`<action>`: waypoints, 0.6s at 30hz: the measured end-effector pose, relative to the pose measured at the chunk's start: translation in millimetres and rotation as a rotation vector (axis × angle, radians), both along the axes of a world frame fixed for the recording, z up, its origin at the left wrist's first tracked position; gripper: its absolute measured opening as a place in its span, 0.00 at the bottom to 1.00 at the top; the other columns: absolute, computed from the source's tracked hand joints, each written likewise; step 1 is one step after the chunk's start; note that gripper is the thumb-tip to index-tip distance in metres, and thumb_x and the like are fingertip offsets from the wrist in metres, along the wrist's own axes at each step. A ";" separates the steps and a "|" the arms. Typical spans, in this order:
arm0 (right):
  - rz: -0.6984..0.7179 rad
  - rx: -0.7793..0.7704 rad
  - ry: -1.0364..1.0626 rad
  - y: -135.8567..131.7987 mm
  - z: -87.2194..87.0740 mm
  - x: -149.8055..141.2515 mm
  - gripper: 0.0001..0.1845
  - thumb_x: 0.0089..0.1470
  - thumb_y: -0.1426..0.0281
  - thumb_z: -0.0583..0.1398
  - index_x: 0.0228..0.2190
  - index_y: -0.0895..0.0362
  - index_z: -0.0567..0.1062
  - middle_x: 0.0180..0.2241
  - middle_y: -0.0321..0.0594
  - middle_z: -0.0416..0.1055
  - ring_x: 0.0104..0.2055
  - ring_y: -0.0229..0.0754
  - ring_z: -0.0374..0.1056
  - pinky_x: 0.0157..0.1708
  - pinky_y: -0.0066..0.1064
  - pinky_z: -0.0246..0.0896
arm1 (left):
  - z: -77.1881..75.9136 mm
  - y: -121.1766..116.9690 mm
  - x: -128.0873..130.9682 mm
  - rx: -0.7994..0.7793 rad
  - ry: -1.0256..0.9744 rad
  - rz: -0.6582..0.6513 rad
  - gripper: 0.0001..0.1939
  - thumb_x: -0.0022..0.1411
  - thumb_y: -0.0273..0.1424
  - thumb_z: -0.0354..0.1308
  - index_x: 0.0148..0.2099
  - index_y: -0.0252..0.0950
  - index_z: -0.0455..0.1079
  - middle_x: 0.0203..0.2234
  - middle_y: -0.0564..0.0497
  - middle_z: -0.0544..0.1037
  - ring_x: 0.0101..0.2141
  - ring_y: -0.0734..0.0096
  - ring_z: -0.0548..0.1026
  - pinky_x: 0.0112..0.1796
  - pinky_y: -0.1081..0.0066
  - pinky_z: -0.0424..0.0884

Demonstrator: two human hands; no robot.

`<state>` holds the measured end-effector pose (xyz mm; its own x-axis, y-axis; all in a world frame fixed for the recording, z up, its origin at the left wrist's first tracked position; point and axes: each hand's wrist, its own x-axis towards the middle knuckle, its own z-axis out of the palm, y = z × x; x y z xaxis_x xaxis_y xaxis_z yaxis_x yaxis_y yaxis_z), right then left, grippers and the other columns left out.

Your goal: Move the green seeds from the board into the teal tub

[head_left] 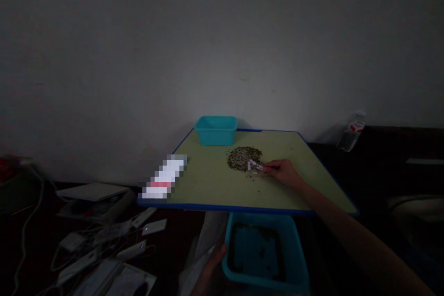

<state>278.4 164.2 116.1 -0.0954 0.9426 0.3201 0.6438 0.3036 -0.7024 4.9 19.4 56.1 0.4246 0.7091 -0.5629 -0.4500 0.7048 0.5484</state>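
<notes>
A pile of small greenish-brown grains or beans (239, 157), with paler bits among them, lies on the yellowish tabletop (204, 187). At the pile's right front edge, my right hand (283, 171) pinches a small flat whitish piece (255, 165) that looks like a card; its exact kind is unclear in the dim light. Below the table's front edge sits a turquoise plastic bin (302, 254) with a dark scatter of grains inside. My left hand (212, 261) grips this bin at its left rim, its fingers partly hidden.
Another turquoise bin (217, 137) stands at the table's back left, near the wall. A blurred-out white phone-like object (164, 179) lies at the left edge. Cables and white plugs (130, 249) clutter the lower left. A plastic bottle (352, 133) leans at right.
</notes>
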 end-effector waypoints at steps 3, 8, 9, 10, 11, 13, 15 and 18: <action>0.001 -0.011 -0.008 -0.1 0.6 -0.5 0.16 0.47 0.61 0.58 0.35 0.56 0.78 0.31 0.38 0.76 0.29 0.41 0.69 0.28 0.27 0.61 | -1.6 0.8 -1.8 -0.017 -0.039 -0.004 0.35 0.44 0.43 0.59 0.56 0.42 0.60 0.47 0.45 0.75 0.49 0.44 0.67 0.45 0.54 0.65; -0.012 -0.014 -0.041 0.2 1.0 -0.3 0.16 0.47 0.61 0.58 0.35 0.56 0.78 0.30 0.38 0.76 0.28 0.41 0.68 0.27 0.28 0.60 | -10.5 4.9 -7.0 -0.068 -0.056 -0.016 0.35 0.46 0.41 0.57 0.57 0.38 0.59 0.40 0.43 0.78 0.46 0.41 0.69 0.42 0.50 0.65; -0.011 -0.015 -0.047 0.2 1.0 -0.2 0.16 0.47 0.60 0.58 0.34 0.56 0.78 0.29 0.38 0.76 0.28 0.41 0.68 0.26 0.27 0.60 | -12.1 6.0 -8.2 -0.075 -0.059 -0.017 0.35 0.46 0.41 0.57 0.57 0.37 0.59 0.40 0.43 0.79 0.46 0.40 0.69 0.42 0.50 0.65; -0.008 -0.014 -0.050 0.3 0.9 -0.1 0.17 0.47 0.60 0.57 0.34 0.56 0.78 0.28 0.38 0.76 0.28 0.40 0.68 0.26 0.27 0.59 | -13.4 7.0 -9.4 -0.082 -0.063 -0.017 0.35 0.47 0.41 0.56 0.57 0.36 0.58 0.39 0.43 0.79 0.45 0.40 0.70 0.42 0.50 0.65; 0.000 -0.013 -0.051 0.3 0.7 -0.1 0.17 0.47 0.60 0.57 0.34 0.57 0.78 0.28 0.38 0.76 0.28 0.40 0.68 0.26 0.27 0.59 | -14.4 7.9 -10.6 -0.087 -0.066 -0.017 0.34 0.47 0.40 0.56 0.57 0.35 0.58 0.38 0.43 0.79 0.45 0.41 0.70 0.42 0.50 0.65; 0.018 -0.015 -0.053 0.3 -0.1 0.0 0.17 0.47 0.60 0.57 0.34 0.57 0.78 0.27 0.38 0.76 0.27 0.39 0.67 0.25 0.26 0.58 | -16.1 9.4 -12.5 -0.094 -0.077 -0.018 0.34 0.49 0.40 0.54 0.58 0.33 0.56 0.38 0.42 0.79 0.44 0.42 0.71 0.43 0.50 0.65; 0.024 -0.021 -0.050 0.2 -1.5 -0.2 0.17 0.47 0.60 0.57 0.33 0.57 0.78 0.26 0.37 0.75 0.26 0.39 0.67 0.24 0.26 0.58 | -18.1 10.3 -13.4 -0.102 -0.093 -0.008 0.34 0.51 0.39 0.54 0.59 0.32 0.54 0.39 0.40 0.79 0.43 0.43 0.72 0.42 0.49 0.65; 0.026 -0.018 -0.043 -0.1 -3.4 -0.2 0.17 0.47 0.59 0.57 0.33 0.57 0.78 0.26 0.37 0.75 0.26 0.38 0.67 0.24 0.26 0.57 | -22.4 11.0 -13.2 -0.127 -0.122 0.027 0.35 0.51 0.40 0.54 0.59 0.35 0.52 0.41 0.40 0.77 0.43 0.44 0.72 0.42 0.48 0.65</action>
